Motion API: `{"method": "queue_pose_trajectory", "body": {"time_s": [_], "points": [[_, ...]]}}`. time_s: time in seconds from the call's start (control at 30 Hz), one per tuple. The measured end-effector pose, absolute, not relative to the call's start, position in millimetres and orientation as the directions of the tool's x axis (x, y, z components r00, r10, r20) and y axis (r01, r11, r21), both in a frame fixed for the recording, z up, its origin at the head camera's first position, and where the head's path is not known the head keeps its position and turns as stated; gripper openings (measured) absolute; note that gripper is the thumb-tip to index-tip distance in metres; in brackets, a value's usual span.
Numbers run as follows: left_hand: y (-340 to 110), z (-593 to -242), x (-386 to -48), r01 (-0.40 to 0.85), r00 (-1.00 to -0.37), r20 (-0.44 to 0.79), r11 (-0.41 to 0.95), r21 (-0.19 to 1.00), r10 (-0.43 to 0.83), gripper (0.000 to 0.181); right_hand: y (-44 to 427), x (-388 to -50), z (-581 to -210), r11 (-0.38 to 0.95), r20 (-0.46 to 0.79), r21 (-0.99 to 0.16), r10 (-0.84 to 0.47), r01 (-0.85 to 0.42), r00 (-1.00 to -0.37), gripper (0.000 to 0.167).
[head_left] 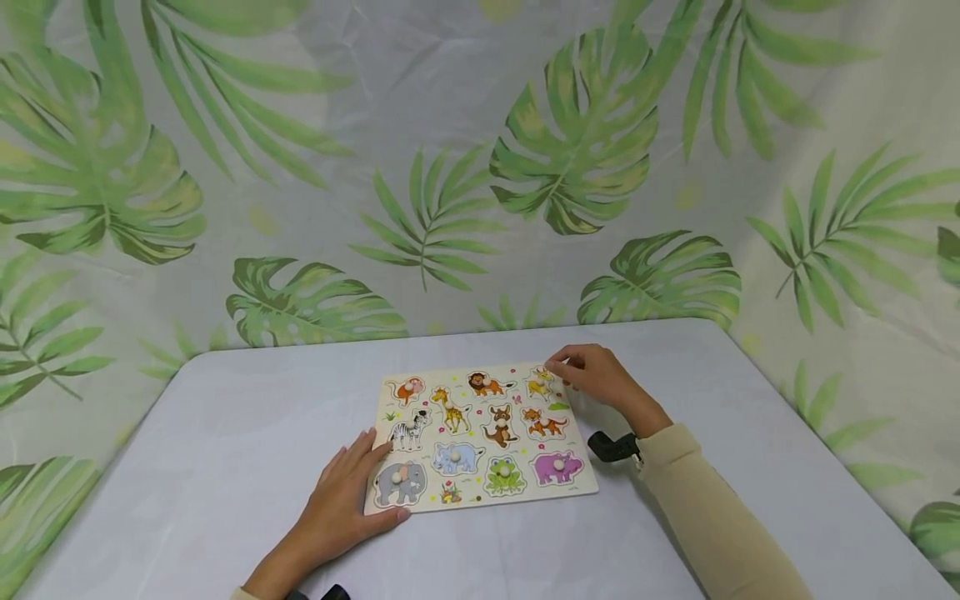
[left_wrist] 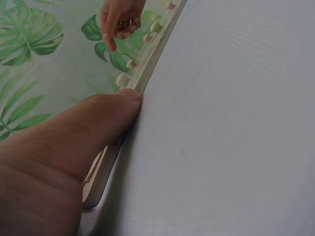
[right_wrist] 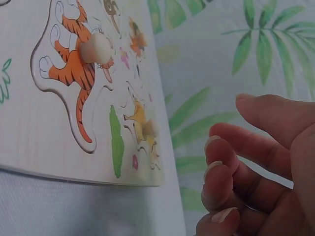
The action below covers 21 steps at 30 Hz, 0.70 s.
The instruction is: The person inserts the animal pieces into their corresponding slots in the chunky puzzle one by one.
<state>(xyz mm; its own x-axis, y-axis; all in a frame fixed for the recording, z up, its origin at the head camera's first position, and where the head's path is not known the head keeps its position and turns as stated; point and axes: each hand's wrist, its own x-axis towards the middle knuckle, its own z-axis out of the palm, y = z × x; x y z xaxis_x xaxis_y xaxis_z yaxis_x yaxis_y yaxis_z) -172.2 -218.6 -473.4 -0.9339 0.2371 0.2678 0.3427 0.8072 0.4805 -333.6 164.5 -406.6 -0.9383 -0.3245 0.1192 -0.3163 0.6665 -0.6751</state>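
Observation:
A wooden peg puzzle board (head_left: pixel 588 485) lies on the table with animal pieces seated in it, each with a round knob. My left hand (head_left: pixel 336 500) rests at its near left corner, fingers along the left side beside the zebra (head_left: pixel 408 432) and elephant (head_left: pixel 399 485). In the left wrist view the thumb (left_wrist: pixel 110 110) touches the board's front edge. Over the far right corner, near the yellow animal piece (head_left: pixel 538 386), my right hand (head_left: pixel 598 375) hovers with loosely bent fingers. The right wrist view shows nothing in its fingers, apart from the board; a tiger piece (right_wrist: pixel 74 66) is nearby.
A white cloth covers the table (head_left: pixel 225 450). Behind it hangs a leaf-patterned curtain (head_left: pixel 450 100), which also runs along the right side. Dark wrist camera mounts (head_left: pixel 611 447) sit on both wrists.

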Motion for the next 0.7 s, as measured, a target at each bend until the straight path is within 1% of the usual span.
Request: {"method": "queue_pose_trajectory", "body": {"time_s": [0.3, 0.7], "points": [[-219.0, -474.1, -172.2, 0.326, -0.941, 0.248, 0.805, 0.495, 0.229, 0.094, 164.4, -326.9, -397.8, 0.657, 0.146, -0.667, -0.347, -0.351, -0.926, 0.037], [-218.8, -472.3, -171.9, 0.339, -0.935, 0.269, 0.803, 0.491, 0.23, 0.094, 161.5, -320.7, -386.2, 0.647, 0.173, -0.649, -0.389, -0.402, -0.905, 0.034]]}}
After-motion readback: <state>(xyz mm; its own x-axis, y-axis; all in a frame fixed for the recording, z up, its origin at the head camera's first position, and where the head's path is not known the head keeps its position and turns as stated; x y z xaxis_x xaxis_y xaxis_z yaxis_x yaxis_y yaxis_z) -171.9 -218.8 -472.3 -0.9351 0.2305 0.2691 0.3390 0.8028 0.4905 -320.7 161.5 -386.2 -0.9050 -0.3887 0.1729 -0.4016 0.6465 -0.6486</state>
